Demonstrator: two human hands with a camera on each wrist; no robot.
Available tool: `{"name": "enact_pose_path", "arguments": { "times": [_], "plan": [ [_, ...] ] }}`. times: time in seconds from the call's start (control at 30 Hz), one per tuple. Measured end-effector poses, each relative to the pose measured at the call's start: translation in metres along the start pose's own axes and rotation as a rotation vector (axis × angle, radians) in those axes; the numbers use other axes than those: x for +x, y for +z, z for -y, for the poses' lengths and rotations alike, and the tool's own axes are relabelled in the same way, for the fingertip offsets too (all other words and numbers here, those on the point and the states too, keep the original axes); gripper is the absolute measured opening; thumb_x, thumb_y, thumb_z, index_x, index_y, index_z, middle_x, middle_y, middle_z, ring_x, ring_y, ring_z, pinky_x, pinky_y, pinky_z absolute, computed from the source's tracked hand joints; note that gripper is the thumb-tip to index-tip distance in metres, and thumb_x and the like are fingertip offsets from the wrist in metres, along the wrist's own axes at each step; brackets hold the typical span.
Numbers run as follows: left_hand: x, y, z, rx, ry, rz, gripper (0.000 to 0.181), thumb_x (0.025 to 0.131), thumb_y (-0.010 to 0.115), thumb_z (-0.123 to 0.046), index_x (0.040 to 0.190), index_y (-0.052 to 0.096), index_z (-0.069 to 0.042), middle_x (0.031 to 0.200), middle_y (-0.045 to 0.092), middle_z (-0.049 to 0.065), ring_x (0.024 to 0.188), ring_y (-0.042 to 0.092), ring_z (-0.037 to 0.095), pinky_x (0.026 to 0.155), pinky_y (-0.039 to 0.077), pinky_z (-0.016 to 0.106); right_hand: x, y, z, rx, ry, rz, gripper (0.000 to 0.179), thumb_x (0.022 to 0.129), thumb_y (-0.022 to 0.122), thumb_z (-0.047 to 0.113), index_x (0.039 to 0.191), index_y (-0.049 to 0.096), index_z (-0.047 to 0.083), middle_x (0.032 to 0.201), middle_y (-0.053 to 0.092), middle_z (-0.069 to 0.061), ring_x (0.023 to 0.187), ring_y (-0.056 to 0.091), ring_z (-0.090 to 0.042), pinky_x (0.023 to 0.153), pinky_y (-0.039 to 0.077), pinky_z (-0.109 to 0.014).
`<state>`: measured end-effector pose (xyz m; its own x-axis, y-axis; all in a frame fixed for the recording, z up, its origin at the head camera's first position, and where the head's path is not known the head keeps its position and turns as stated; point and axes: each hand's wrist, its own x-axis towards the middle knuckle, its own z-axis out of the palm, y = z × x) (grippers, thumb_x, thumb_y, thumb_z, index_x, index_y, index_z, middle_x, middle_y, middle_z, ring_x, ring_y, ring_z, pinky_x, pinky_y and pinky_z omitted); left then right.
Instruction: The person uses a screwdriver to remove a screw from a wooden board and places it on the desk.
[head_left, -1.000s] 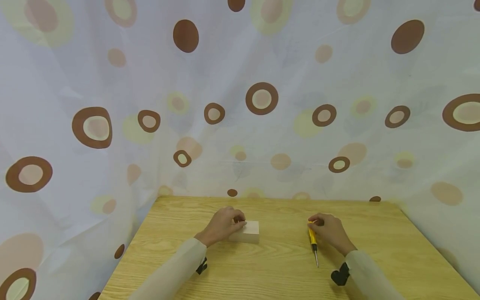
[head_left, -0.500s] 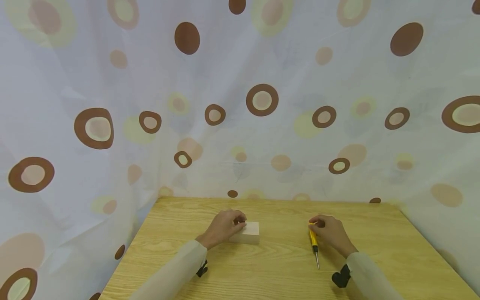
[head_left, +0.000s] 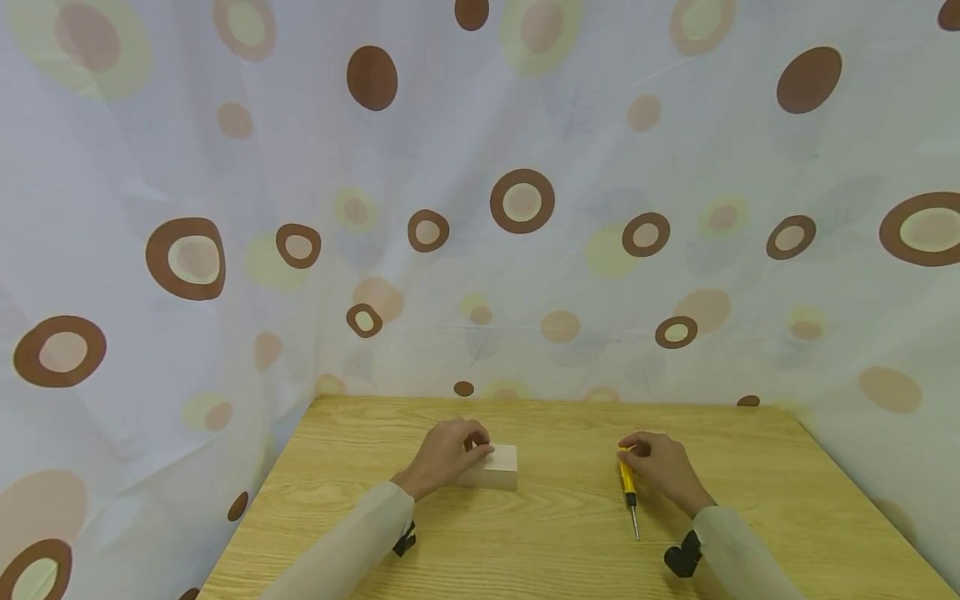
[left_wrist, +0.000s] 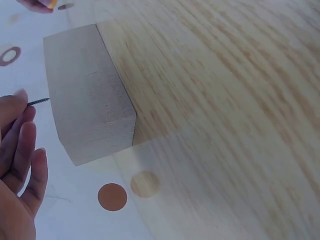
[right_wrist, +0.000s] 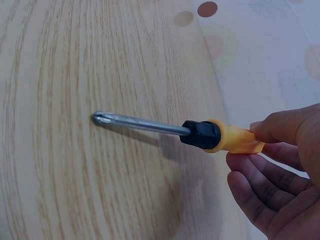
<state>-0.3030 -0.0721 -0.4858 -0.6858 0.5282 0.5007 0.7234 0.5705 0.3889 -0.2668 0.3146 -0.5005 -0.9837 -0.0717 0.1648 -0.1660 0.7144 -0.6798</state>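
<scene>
A pale wooden block (head_left: 497, 477) lies on the table left of centre. Over it, my left hand (head_left: 438, 458) pinches a dark threaded screw (left_wrist: 38, 101) between thumb and forefinger. The screw's point is right at the block's top face in the left wrist view, and its head is hidden by the fingertips. To the right, my right hand (head_left: 663, 468) grips a screwdriver (right_wrist: 232, 140) near the end of its yellow handle. A black collar and a steel shaft with a cross-shaped tip point down toward the near side of the table.
The wood-grain table (head_left: 555, 542) carries the block. A white curtain (head_left: 585, 275) with brown, pink and yellow circles closes off the back and both sides. Black straps (head_left: 682, 554) show at both wrists below the pale sleeves.
Almost nothing differs. The head view has shifted very slightly; both hands keep their holds on the screw and the screwdriver.
</scene>
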Motion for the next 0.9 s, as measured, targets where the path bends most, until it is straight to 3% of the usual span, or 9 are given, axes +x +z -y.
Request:
{"name": "enact_pose_path", "arguments": {
  "times": [0.3,0.6,0.9],
  "plan": [
    [-0.008,-0.010,0.004,-0.010,0.027,-0.065,0.007,0.094,0.078,-0.016,0.100,0.080,-0.014,0.091,0.074,-0.005,0.071,0.058,0.002,0.063,0.050,0.021,-0.001,0.002,-0.002,-0.019,0.006,0.001,0.025,0.098,0.072,0.017,0.116,0.073,-0.001,0.093,0.074,-0.002,0.080,0.067,-0.016,0.071,0.056,-0.035],
    [-0.036,-0.029,0.022,-0.002,-0.026,-0.062,0.011,0.096,0.076,-0.017,0.105,0.081,-0.013,0.091,0.074,-0.008,0.072,0.058,0.000,0.063,0.051,0.022,-0.007,-0.001,-0.002,-0.041,-0.014,-0.013,0.025,0.099,0.072,0.020,0.116,0.073,0.001,0.095,0.073,-0.002,0.085,0.066,-0.019,0.069,0.055,-0.036],
    [-0.068,-0.040,0.037,-0.028,-0.048,-0.027,0.008,0.094,0.078,-0.013,0.100,0.080,-0.007,0.086,0.073,-0.009,0.068,0.058,-0.003,0.061,0.052,0.021,-0.007,-0.003,-0.006,-0.037,-0.004,-0.009,0.024,0.099,0.071,0.019,0.116,0.074,0.002,0.093,0.073,-0.003,0.084,0.067,-0.020,0.066,0.056,-0.032]
  ]
}}
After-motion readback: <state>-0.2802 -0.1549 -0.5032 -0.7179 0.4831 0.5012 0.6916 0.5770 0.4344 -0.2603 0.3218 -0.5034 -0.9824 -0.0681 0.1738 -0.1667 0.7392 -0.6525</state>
